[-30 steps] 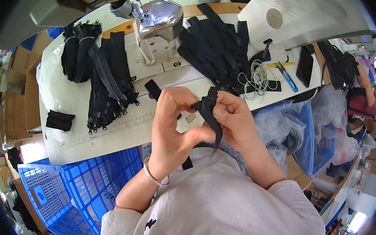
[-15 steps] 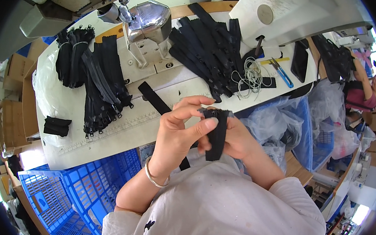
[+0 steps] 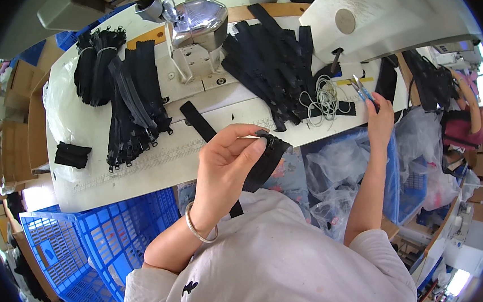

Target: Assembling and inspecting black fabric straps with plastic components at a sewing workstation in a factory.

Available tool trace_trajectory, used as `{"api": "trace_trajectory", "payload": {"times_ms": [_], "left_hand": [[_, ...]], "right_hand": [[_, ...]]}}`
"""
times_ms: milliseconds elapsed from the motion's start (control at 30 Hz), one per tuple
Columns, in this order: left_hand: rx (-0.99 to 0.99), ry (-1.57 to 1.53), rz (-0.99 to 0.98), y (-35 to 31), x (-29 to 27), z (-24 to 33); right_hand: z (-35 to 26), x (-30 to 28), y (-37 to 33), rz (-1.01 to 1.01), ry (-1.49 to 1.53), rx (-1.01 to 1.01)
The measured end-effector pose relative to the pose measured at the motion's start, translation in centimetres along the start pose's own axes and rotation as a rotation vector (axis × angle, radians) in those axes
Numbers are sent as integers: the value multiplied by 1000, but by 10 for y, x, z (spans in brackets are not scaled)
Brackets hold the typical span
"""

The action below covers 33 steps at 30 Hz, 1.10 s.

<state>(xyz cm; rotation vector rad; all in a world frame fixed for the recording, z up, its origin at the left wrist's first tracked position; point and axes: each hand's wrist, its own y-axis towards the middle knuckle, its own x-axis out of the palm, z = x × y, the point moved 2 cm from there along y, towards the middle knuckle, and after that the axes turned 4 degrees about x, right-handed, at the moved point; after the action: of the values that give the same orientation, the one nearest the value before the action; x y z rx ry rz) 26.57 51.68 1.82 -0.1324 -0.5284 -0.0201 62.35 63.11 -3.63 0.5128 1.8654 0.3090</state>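
My left hand (image 3: 223, 166) pinches a folded black zipper (image 3: 265, 165) by its end, in front of the table's near edge. At the table's right side, my right hand (image 3: 380, 116) has its fingers closed round the blue handle of small thread snips (image 3: 359, 87), whose blades point away from me. A tangle of pale cord (image 3: 326, 98) lies left of the snips. Black zippers (image 3: 271, 63) lie fanned out beyond my hands, and another bunch of zippers with pulls (image 3: 131, 117) rests to the left. A black strap (image 3: 197, 120) runs under my left hand.
A sewing machine (image 3: 200, 23) stands at the back middle of the white table (image 3: 102, 182). Its large body (image 3: 378, 9) overhangs the right. A blue crate (image 3: 85, 254) is below left, a plastic-lined blue bin (image 3: 393, 167) below right. Another person (image 3: 468, 116) is at far right.
My right hand has let go of the zipper and moved right and away from me to take hold of the snips. My left hand still holds the zipper, now tilted.
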Motion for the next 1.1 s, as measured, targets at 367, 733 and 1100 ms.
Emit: {"api": "trace_trajectory", "payload": {"times_ms": [367, 733, 1100], "left_hand": [[-116, -45, 16, -2, -4, 4], [54, 397, 50, -12, -4, 5], [78, 576, 37, -14, -6, 15]], "right_hand": [[-16, -33, 1, 91, 144, 157], [-184, -68, -71, -754, 769, -153], [-198, -69, -73, -802, 736, -186]]}}
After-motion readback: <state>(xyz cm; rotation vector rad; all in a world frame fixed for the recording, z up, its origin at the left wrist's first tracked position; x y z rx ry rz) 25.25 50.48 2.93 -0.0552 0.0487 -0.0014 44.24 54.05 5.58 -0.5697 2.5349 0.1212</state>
